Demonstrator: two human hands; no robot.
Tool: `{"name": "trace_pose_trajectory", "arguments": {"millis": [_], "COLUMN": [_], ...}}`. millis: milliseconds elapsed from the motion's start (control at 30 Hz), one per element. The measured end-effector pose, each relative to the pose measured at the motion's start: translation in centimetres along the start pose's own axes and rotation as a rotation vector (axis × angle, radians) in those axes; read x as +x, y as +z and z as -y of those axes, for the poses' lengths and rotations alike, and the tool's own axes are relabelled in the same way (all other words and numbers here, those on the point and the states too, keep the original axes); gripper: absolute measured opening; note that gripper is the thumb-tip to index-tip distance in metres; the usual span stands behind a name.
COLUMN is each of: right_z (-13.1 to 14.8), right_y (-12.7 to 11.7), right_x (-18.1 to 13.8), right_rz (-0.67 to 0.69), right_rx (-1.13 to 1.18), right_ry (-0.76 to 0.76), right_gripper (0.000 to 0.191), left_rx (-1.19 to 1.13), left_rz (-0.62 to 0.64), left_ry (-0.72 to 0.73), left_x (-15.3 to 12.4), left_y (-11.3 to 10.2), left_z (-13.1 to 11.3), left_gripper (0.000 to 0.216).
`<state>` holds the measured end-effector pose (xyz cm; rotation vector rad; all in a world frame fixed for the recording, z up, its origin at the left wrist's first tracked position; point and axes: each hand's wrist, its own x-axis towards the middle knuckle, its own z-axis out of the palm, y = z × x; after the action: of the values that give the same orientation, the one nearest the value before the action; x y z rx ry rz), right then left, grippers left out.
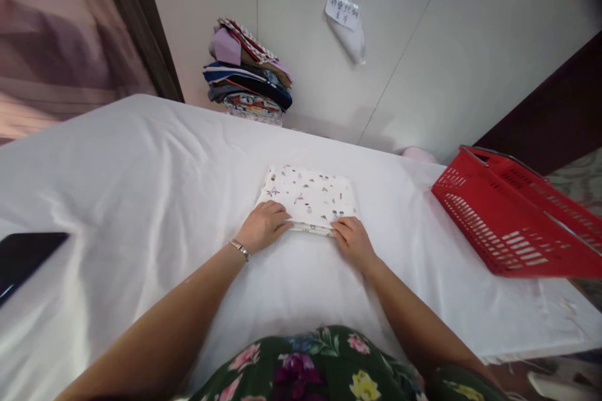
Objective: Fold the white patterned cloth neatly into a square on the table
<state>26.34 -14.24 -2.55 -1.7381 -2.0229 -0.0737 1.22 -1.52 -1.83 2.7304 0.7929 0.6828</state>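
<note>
A folded white cloth with small printed figures (308,195) lies on the white sheet (141,169) in front of me. My left hand (264,225) rests on its near left corner, fingers curled over the edge. My right hand (352,239) grips the near right corner, fingers closed on the fabric. A thin bracelet sits on my left wrist.
A red plastic basket (512,219) stands tilted at the right of the sheet. A stack of folded colourful clothes (249,75) sits at the far edge against the wall. A dark phone (23,257) lies at the left. A paper note (343,12) hangs on the wall.
</note>
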Motion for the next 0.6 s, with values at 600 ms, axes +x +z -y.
{"name": "trace_pose_trajectory", "arguments": {"millis": [600], "right_z": [1.6], "right_y": [-0.5], "right_x": [4.0], "right_rz": [0.417], "right_rx": [0.051], "right_ry": [0.054], "right_gripper": [0.056], "left_rx": [-0.024], "left_rz": [-0.066], "left_ry": [0.015], "left_x": [-0.1], "left_y": [-0.1], "left_z": [0.5], "left_gripper": [0.033]}}
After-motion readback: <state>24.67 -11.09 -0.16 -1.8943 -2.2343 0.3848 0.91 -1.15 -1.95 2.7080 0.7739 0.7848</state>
